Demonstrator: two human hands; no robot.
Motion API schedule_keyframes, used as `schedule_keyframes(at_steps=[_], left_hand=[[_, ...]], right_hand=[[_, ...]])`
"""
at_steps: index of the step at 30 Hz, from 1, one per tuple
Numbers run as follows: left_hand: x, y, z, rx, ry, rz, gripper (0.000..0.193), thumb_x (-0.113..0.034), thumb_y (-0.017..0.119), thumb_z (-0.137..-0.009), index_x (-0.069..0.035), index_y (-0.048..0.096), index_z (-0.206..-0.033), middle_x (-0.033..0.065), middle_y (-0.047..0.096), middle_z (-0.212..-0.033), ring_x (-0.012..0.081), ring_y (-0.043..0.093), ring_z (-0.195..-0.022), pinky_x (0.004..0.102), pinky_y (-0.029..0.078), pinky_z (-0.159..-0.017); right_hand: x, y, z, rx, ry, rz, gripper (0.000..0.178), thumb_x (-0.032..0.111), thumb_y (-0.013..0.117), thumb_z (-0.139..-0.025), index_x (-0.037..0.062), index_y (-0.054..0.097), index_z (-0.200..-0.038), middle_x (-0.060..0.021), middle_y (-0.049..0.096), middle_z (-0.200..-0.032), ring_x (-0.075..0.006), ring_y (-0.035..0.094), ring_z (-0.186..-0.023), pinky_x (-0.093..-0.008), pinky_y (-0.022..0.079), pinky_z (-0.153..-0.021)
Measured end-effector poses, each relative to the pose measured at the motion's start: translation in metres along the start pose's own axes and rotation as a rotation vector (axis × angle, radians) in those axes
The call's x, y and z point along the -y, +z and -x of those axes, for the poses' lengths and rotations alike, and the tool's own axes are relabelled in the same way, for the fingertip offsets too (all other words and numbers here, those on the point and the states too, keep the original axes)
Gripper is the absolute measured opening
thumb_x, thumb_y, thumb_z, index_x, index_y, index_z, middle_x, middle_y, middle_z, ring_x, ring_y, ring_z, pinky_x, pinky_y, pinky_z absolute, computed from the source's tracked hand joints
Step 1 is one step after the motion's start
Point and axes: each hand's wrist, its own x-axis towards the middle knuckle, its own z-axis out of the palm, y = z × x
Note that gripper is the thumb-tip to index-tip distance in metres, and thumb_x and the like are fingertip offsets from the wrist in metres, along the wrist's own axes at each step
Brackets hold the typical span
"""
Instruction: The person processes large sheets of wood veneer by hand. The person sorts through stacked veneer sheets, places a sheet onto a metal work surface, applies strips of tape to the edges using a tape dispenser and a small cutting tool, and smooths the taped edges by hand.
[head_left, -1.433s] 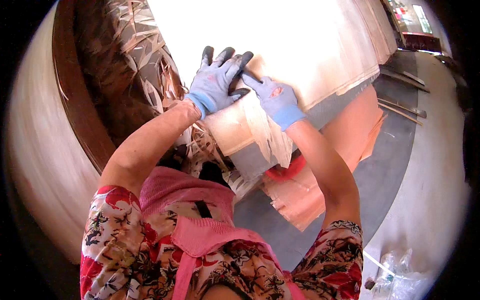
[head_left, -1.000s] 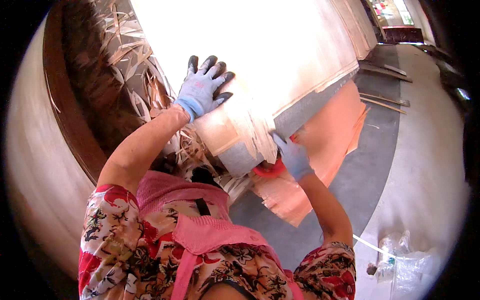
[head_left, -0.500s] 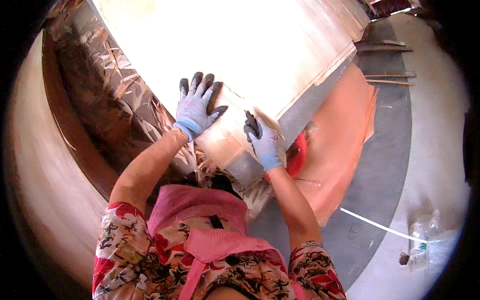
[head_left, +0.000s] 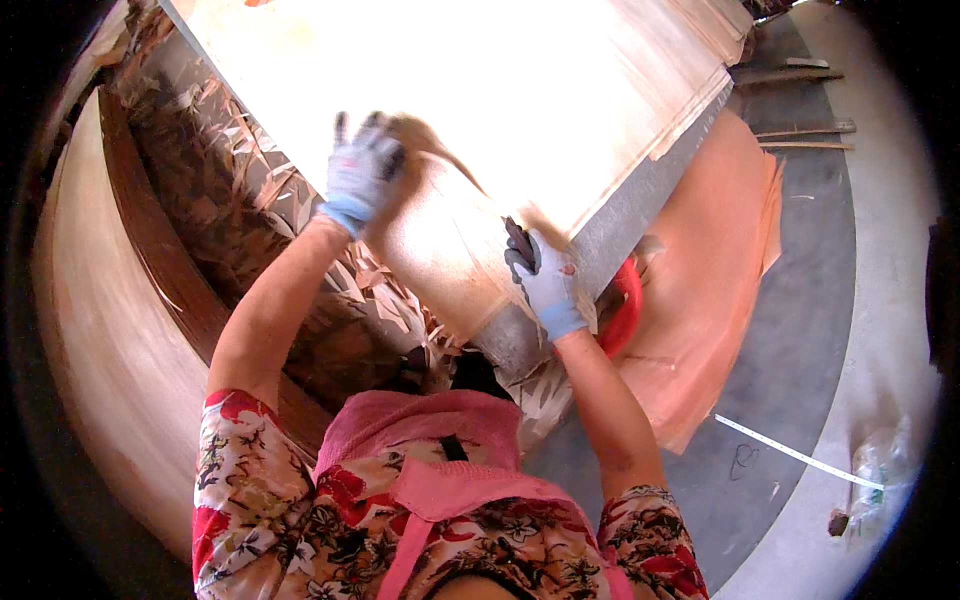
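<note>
A stack of pale wood veneer sheets (head_left: pixel 560 110) lies in front of me on a grey-edged slab (head_left: pixel 650 190). My left hand (head_left: pixel 365 178), in a grey glove with dark fingertips, is over the stack's left side. It is blurred, but two fingers stretch out apart. Beside it the edge of a thin sheet curls up as a brown curved strip (head_left: pixel 440 150). My right hand (head_left: pixel 545 280), gloved alike, is closed around a small dark knife-like tool (head_left: pixel 518 240) at the stack's near right edge. Its tip is hard to make out.
Veneer scraps (head_left: pixel 385 290) litter the floor to the left, beside a large curved pale panel (head_left: pixel 110 350) with a brown edge. Orange-toned sheets (head_left: pixel 690 300) and a red ring-shaped thing (head_left: pixel 625 310) lie at right. Farther right are a white strip (head_left: pixel 790 450) and a clear plastic bag (head_left: pixel 880 465).
My left hand, flat on the sheet before, has shifted left and slightly up, and a sheet edge beside it now bows up. My right hand sits slightly further right and lower, still holding the tool.
</note>
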Motion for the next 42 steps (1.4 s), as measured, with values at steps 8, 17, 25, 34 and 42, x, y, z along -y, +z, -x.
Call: schedule_keyframes(at_steps=[8,17,25,34,42], left_hand=[[0.031,-0.027,0.073,-0.184,-0.386,-0.004,0.069,-0.041,0.061,-0.089,-0.012,0.039,-0.148,0.0126,0.031,-0.157,0.0364,0.027,-0.144,0.0628,0.016,-0.115],[-0.042,-0.05,0.095,0.108,-0.102,-0.051,0.046,-0.04,0.06,-0.089,-0.016,0.058,-0.128,0.014,0.02,-0.162,0.0377,0.011,-0.151,0.0657,0.001,-0.116],[-0.057,-0.06,0.128,-0.009,-0.129,0.294,0.056,-0.021,0.063,-0.09,-0.013,0.047,-0.143,0.0099,0.043,-0.15,0.0339,0.036,-0.141,0.0488,0.025,-0.117],[-0.066,-0.072,0.166,-0.097,-0.307,0.774,0.042,0.0,0.058,-0.09,-0.002,0.056,-0.132,0.0171,0.059,-0.132,0.0294,0.058,-0.121,0.037,0.045,-0.104],[0.025,0.005,0.33,-0.269,-0.976,1.314,0.043,0.002,0.052,-0.095,0.003,0.051,-0.138,0.0094,0.057,-0.137,0.0191,0.054,-0.124,0.0313,0.038,-0.109]], right_hand=[[0.004,0.005,-0.002,-0.019,0.011,0.047,0.032,0.023,0.073,-0.083,0.0061,0.063,-0.108,-0.0175,0.07,-0.089,-0.0323,0.069,-0.082,-0.0427,0.053,-0.069],[0.007,-0.004,-0.003,0.072,0.07,0.014,0.032,0.01,0.072,-0.084,0.0054,0.062,-0.114,-0.0114,0.07,-0.081,-0.0191,0.067,-0.067,-0.0336,0.052,-0.061],[0.025,-0.009,0.001,0.122,0.093,-0.136,0.024,-0.003,0.06,-0.089,0.0021,0.058,-0.112,-0.0021,0.064,-0.085,-0.0098,0.057,-0.066,-0.0264,0.048,-0.059],[0.024,-0.022,-0.012,0.228,0.317,-0.537,0.021,0.004,0.062,-0.092,-0.0001,0.061,-0.113,0.0001,0.063,-0.078,-0.0078,0.057,-0.061,-0.0251,0.046,-0.051],[0.0,-0.069,-0.05,-0.011,0.08,-0.383,0.026,0.02,0.058,-0.098,0.0013,0.064,-0.114,-0.0064,0.069,-0.092,-0.0085,0.06,-0.058,-0.0242,0.04,-0.044]])
